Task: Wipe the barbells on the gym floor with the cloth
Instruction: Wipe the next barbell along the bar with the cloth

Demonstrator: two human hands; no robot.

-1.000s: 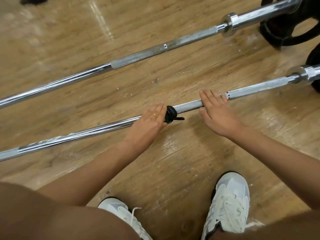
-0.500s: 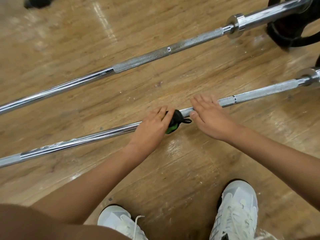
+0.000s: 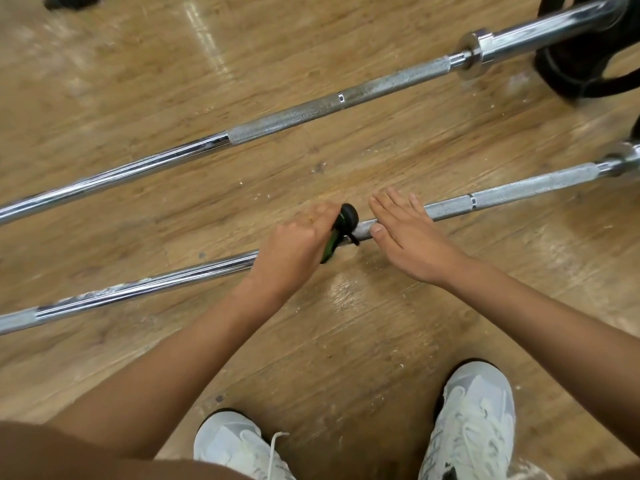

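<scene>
the black-green cloth [image 3: 341,227] sits on the middle of the near barbell [image 3: 502,195], gripped by the left hand [image 3: 294,247]. just right of it, the right hand [image 3: 405,237] lies flat on the bar, fingers straight. likely mid-wipe; the next move calls for sliding the cloth along.

Knurled chrome barbell [image 3: 450,206], worn wood floor [image 3: 346,341]

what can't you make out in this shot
Head view:
- Cloth: mostly buried in the left hand; shape unclear.
- Near barbell: both ends cut off by the frame edges; part covered by the right hand.
- Black weight plate: cut off by the top right corner.
- Dark object: cropped at the top edge, unidentifiable.
</scene>
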